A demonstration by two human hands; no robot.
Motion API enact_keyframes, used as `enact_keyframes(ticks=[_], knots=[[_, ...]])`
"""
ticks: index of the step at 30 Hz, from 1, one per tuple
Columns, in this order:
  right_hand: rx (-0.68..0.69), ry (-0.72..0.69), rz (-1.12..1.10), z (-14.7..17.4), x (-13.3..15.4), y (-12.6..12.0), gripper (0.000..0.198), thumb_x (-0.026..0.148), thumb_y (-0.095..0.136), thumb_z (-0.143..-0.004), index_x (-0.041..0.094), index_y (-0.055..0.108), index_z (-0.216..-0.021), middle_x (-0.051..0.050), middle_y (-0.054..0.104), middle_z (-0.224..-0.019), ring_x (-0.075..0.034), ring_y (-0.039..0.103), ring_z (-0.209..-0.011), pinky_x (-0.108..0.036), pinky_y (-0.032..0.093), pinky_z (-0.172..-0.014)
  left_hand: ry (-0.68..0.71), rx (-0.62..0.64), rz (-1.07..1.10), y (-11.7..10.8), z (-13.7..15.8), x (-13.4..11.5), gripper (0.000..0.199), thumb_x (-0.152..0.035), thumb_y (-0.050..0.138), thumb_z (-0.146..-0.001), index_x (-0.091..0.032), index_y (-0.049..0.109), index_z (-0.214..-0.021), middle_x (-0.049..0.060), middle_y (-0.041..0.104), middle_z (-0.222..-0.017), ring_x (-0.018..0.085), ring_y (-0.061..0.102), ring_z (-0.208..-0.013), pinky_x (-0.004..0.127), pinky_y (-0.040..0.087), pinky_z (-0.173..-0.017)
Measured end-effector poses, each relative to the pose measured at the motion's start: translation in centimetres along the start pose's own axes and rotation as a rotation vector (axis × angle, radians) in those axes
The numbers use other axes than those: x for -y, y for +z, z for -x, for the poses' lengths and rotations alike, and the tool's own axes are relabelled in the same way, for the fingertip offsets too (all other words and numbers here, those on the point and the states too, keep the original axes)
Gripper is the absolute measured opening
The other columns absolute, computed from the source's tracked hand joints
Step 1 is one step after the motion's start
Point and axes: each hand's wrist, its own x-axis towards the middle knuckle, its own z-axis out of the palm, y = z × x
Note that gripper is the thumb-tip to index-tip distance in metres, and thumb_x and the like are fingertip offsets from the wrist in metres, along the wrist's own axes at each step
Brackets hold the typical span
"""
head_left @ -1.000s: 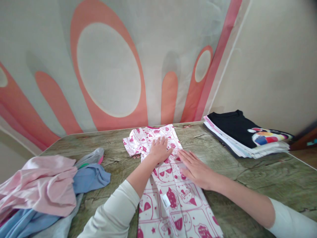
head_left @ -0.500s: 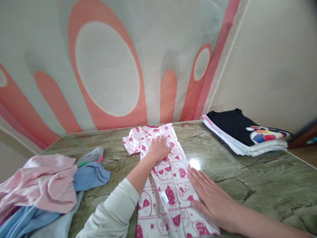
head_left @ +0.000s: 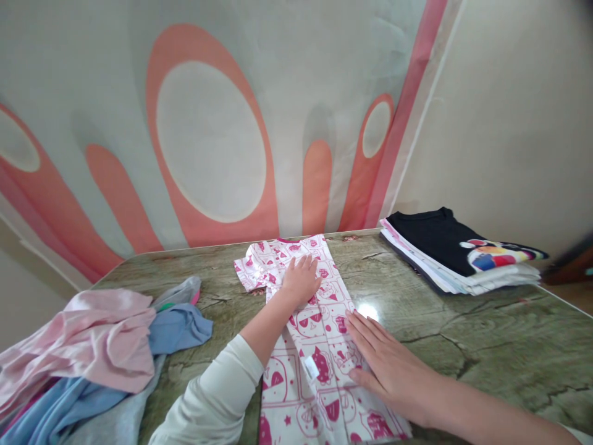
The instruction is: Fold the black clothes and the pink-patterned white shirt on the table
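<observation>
A white garment with a pink cartoon print [head_left: 319,334] lies on the wood-patterned table, its collar toward the wall. One short sleeve sticks out on the left, while the right side is folded inward in a long straight edge. My left hand [head_left: 301,281] rests flat on the upper part, fingers stretched out. Along the folded right edge lies my right hand [head_left: 382,361], flat with its fingers extended and its thumb on the cloth. A small white label [head_left: 311,368] shows on the garment's middle. Neither hand grips the cloth.
On the left is a loose heap of clothes, with a pink garment [head_left: 111,334] over blue and grey ones. A neat stack of folded clothes, topped by a black T-shirt [head_left: 430,238], stands at the back right. Behind the table [head_left: 500,346] rises a patterned wall covering [head_left: 287,80].
My right hand has shifted slightly left onto the garment's edge. My left hand stays on the upper part. The whole view has moved a little.
</observation>
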Motion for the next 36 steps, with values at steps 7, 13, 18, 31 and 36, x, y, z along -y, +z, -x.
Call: enact_keyframes(ticks=[7, 13, 18, 31, 36], knots=[[0.083, -0.037, 0.017, -0.6, -0.2, -0.3, 0.068, 0.053, 0.037, -0.088, 0.018, 0.019, -0.143, -0.008, 0.014, -0.149, -0.025, 0.014, -0.136, -0.044, 0.019, -0.111, -0.048, 0.202, 0.049, -3.6, 0.7, 3.4, 0.027, -0.029, 0.060, -0.077, -0.019, 0.061, -0.102, 0.007, 0.063, -0.107, 0.024, 0.056, -0.102, 0.033, 0.043, -0.085], [0.102, -0.147, 0.008, -4.3, 0.2, -4.3, 0.046, 0.039, 0.049, -0.086, 0.017, 0.050, -0.126, -0.013, 0.050, -0.130, -0.027, 0.044, -0.120, -0.047, 0.023, -0.106, 0.010, 0.138, 0.093, -3.7, 0.9, 5.0, 0.029, -0.021, 0.064, -0.070, -0.022, 0.063, -0.099, 0.004, 0.061, -0.102, 0.019, 0.057, -0.094, 0.025, 0.044, -0.079], [-0.004, -0.137, -0.043, -12.4, -1.2, -4.2, 0.029, 0.018, 0.040, -0.088, 0.013, 0.061, -0.107, -0.012, 0.062, -0.108, -0.022, 0.056, -0.102, -0.034, 0.040, -0.091, 0.109, 0.090, 0.160, -2.7, 0.6, 5.1, 0.023, -0.018, 0.061, -0.069, -0.020, 0.068, -0.092, 0.004, 0.065, -0.092, 0.019, 0.059, -0.089, 0.026, 0.043, -0.080], [-0.254, -0.267, -0.043, -19.3, -4.8, 3.0, 0.043, 0.035, 0.038, -0.091, 0.011, 0.051, -0.124, -0.015, 0.048, -0.131, -0.025, 0.040, -0.123, -0.043, 0.030, -0.104, -0.020, -0.065, 0.111, 0.6, 0.3, 9.6, 0.051, 0.002, 0.044, -0.070, -0.018, 0.058, -0.115, 0.005, 0.055, -0.124, 0.017, 0.043, -0.120, 0.031, 0.029, -0.104], [-0.239, -0.277, -0.017, -19.3, -4.8, 3.1, 0.046, 0.038, 0.036, -0.092, 0.011, 0.049, -0.127, -0.015, 0.045, -0.134, -0.025, 0.037, -0.125, -0.044, 0.029, -0.105, -0.102, -0.025, 0.163, 0.9, 0.2, 9.4, 0.044, -0.002, 0.044, -0.075, -0.021, 0.059, -0.111, 0.004, 0.058, -0.120, 0.017, 0.045, -0.118, 0.030, 0.028, -0.104]])
